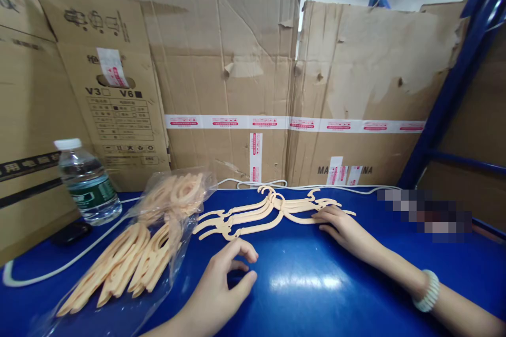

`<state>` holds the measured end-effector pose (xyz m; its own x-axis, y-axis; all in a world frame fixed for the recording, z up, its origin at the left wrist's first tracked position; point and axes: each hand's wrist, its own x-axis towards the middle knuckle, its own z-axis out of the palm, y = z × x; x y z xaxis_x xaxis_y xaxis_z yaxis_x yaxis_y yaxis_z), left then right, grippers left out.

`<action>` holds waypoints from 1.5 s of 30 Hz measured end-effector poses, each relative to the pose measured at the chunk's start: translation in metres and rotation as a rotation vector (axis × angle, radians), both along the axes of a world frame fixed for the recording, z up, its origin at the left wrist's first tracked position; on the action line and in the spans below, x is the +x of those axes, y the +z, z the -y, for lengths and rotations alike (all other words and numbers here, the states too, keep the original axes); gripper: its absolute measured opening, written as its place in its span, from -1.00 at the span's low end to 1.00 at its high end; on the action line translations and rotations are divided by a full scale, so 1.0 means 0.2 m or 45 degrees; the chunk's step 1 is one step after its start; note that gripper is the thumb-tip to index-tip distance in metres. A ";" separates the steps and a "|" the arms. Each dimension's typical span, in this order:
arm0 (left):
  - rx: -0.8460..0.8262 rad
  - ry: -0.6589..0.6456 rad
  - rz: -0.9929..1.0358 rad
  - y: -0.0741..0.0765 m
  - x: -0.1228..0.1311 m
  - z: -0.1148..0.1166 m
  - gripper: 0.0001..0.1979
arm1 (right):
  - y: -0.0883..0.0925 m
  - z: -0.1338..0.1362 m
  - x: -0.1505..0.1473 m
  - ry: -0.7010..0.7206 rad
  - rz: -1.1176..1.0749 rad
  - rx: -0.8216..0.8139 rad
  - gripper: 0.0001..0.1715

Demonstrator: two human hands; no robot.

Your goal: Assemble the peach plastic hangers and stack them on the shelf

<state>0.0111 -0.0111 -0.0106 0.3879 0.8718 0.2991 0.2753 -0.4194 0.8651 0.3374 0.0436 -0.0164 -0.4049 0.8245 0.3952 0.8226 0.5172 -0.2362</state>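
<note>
Several cream-coloured plastic clothes hangers lie overlapping on the blue table, their arms spread left and right. My right hand reaches to the right end of this stack, its fingers on or just above a hanger arm; whether they grip it is hard to tell. My left hand is in front of the stack's left end, thumb and fingers curved apart with nothing between them. Left of it, a clear plastic bag holds more folded cream pieces that look like the same hangers.
A water bottle with a white cap stands at the left beside a small black object. White cable runs along the left and back. Cardboard panels wall the back; blue metal posts rise at the right.
</note>
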 end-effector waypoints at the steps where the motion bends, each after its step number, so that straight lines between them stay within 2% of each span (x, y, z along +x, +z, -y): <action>1: -0.027 0.014 0.019 -0.01 0.00 0.00 -0.91 | 0.00 0.00 0.00 0.014 -0.021 -0.013 -0.75; 6: -0.150 0.075 0.154 -0.03 -0.01 -0.03 -0.90 | 0.02 0.01 -0.01 0.028 -0.113 -0.069 -0.84; 11: -0.290 0.139 0.265 -0.03 -0.03 -0.08 -0.90 | 0.08 0.05 -0.03 -0.003 -0.238 -0.227 -0.83; 16: -0.585 0.213 0.432 -0.04 -0.06 -0.11 -0.65 | 0.15 0.09 -0.03 -0.044 -0.393 -0.202 -0.73; 19: -0.656 0.250 0.555 -0.05 -0.07 -0.12 -0.49 | 0.17 0.10 -0.02 -0.078 -0.473 -0.147 -0.68; 25: -0.643 0.275 0.674 -0.05 -0.05 -0.10 -0.28 | 0.14 0.12 -0.05 -0.002 -0.433 -0.177 -0.75; 31: -0.364 0.357 0.399 -0.03 -0.04 -0.09 -0.19 | 0.17 0.16 -0.07 0.038 -0.234 -0.288 -0.76; 34: -0.316 0.301 0.361 -0.01 -0.03 -0.08 -0.26 | 0.19 0.18 -0.10 0.078 -0.215 -0.311 -0.77; 37: -0.299 0.165 0.232 0.00 -0.02 -0.06 -0.49 | 0.19 0.21 -0.13 0.091 -0.253 -0.335 -0.76; 40: -0.279 0.112 0.159 0.01 -0.02 -0.05 -0.67 | 0.19 0.22 -0.15 0.183 -0.214 -0.325 -0.75; 42: -0.300 0.105 0.204 0.01 -0.02 -0.06 -0.67 | 0.18 0.22 -0.15 0.243 -0.154 -0.214 -0.71; 45: -0.345 0.114 0.297 0.01 -0.02 -0.07 -0.65 | 0.17 0.22 -0.14 0.253 -0.017 0.119 -0.69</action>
<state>0.0076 0.0036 -0.0086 0.2553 0.9588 0.1244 0.0826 -0.1498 0.9853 0.3091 0.0001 0.0183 -0.5500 0.6885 0.4727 0.6995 0.6890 -0.1897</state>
